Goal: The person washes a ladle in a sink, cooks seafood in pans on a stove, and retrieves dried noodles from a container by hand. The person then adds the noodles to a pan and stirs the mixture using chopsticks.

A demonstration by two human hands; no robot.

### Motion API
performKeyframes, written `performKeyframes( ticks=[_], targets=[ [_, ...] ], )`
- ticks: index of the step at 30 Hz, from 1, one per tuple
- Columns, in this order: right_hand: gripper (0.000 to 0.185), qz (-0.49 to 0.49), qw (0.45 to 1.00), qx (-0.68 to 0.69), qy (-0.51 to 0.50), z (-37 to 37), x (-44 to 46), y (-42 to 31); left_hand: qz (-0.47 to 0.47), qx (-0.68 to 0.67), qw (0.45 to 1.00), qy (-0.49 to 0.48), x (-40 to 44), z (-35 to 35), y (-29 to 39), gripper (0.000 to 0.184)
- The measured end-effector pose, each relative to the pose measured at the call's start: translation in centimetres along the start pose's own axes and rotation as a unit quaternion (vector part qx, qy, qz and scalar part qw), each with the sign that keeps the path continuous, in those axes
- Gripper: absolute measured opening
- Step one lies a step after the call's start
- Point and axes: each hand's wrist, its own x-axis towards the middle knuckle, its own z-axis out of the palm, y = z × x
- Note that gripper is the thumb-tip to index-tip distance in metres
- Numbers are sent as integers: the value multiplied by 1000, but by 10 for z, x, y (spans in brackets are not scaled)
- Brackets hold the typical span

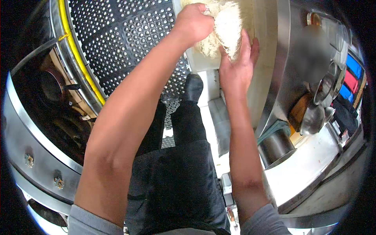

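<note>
A pale bundle of noodles (228,27), very bright on its upper part, is at the top centre. My left hand (194,24) is closed on the bundle's left side, its fingertips partly hidden by the strands. From below and the right, my right hand (238,68) cups the same bundle, thumb on one side and fingers on the other. More loose strands (210,45) hang beneath, between the hands. Under them is a pale, shallow container (197,62) whose bottom is mostly covered by noodles and hands.
Black perforated floor mat (137,35) lies to the left, beside a rounded metal edge with a yellow hose (78,58). On the right, a steel counter (282,58) carries metal bowls (312,119) and a dark pot (276,147) with a green cloth (274,129).
</note>
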Motion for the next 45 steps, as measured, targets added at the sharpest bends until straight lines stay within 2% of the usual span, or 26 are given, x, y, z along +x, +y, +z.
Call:
performKeyframes(
  ticks=[2, 4, 5, 8, 11, 14, 15, 16, 18, 19, 20, 21, 22, 23, 25, 26, 29, 32, 35, 36, 39, 42, 44, 45],
  targets=[
    [67, 12, 1000, -13, -7, -6, -1, -7, 9, 11, 999, -34, -4, -18, 7, 39],
    [63, 0, 995, 97, 16, -4, 3, -1, 21, 44, 998, -44, -14, -30, 17, 35],
    [61, -5, 988, 153, 27, -4, 4, 3, 16, 19, 998, -54, -18, -34, 17, 35],
    [59, -5, 986, 168, 15, -17, 8, 4, 8, -36, 997, -73, -26, -45, 12, 34],
    [58, 75, 963, 255, -44, -35, 1, -16, 13, -42, 996, -72, -41, -47, 11, 33],
    [65, 73, 986, 120, -90, -51, -11, -25, -1, -50, 997, -52, -60, -50, 14, 33],
    [69, 132, 952, 267, -73, -50, -15, -26, -11, -69, 996, -51, -65, -48, 21, 33],
    [73, 187, 892, 408, -56, -46, -21, -26, -22, -88, 995, -48, -67, -47, 24, 33],
    [76, 277, 735, 619, -20, -46, -19, -30, 16, 18, 1000, -20, -59, -44, 20, 35],
    [73, 324, 706, 629, -13, -45, -14, -27, 35, 72, 997, -5, -50, -45, 14, 35],
    [69, 369, 676, 638, -7, -43, -7, -22, 20, -49, 998, -26, -39, -46, -4, 41],
    [66, 413, 644, 644, 0, -41, 1, -16, 27, -73, 996, -50, -42, -45, 8, 41],
    [61, 432, 613, 661, -14, -41, 9, -11, 33, -99, 992, -74, -47, -39, 34, 40],
    [60, 447, 607, 657, -31, -41, 16, -6, 38, -125, 987, -97, -51, -36, 48, 40],
    [59, 474, 595, 646, -66, -41, 31, 7, 21, -123, 987, -103, -43, -35, 36, 40],
    [58, 496, 549, 666, -96, -40, 37, 18, 12, -124, 986, -107, -39, -34, 29, 40],
    [59, 500, 518, 666, -196, -32, 49, 56, 47, -106, 988, -105, -51, -39, 46, 42],
    [60, 517, 558, 630, -160, -43, 53, 36, 20, -115, 984, -135, -42, -38, 42, 45],
    [63, 513, 547, 618, -236, -45, 55, 60, 40, -65, 989, -129, -44, -35, 50, 48],
    [62, 513, 555, 611, -237, -48, 55, 52, 101, -86, 984, -120, -50, -34, 53, 51],
    [61, 519, 570, 594, -229, -56, 52, 39, 92, 87, 991, -41, -65, -37, 69, 54],
    [57, 539, 576, 584, -191, -56, 56, 42, 20, 134, 990, -24, -70, -35, 72, 57],
    [51, 561, 587, 567, -139, -54, 55, 36, 61, 270, 957, 84, -84, -27, 70, 56],
    [48, 563, 573, 579, -139, -52, 54, 41, 76, 311, 941, 110, -85, -26, 65, 56]
  ],
)
